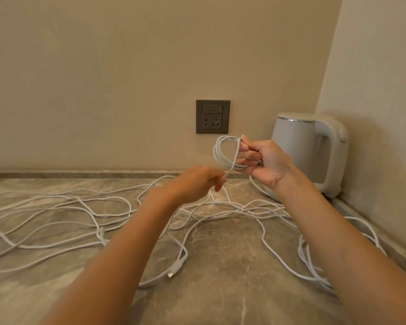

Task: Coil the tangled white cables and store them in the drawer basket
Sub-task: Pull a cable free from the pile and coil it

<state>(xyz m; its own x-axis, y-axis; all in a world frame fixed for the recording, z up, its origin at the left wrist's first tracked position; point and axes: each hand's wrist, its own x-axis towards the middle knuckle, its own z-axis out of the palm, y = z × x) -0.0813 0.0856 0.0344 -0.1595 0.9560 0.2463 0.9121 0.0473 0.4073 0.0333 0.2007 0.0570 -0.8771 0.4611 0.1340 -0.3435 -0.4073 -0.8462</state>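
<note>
I count one left hand [197, 181], one right hand [265, 160], one coil [217, 153], one kettle [298, 141] at the worktop's [220, 296] back right corner, one socket [212, 116], one plug [171, 274] I can make out, cables [56, 207] too tangled to number.

Both bare forearms reach forward. Right hand [265, 160], raised, fingers curled round a cable coil [217, 152]; left hand [197, 181], lower and blurred, pinches a strand [233, 161] leading to it.

No readable text, labels, brands or numbers anywhere.
</note>
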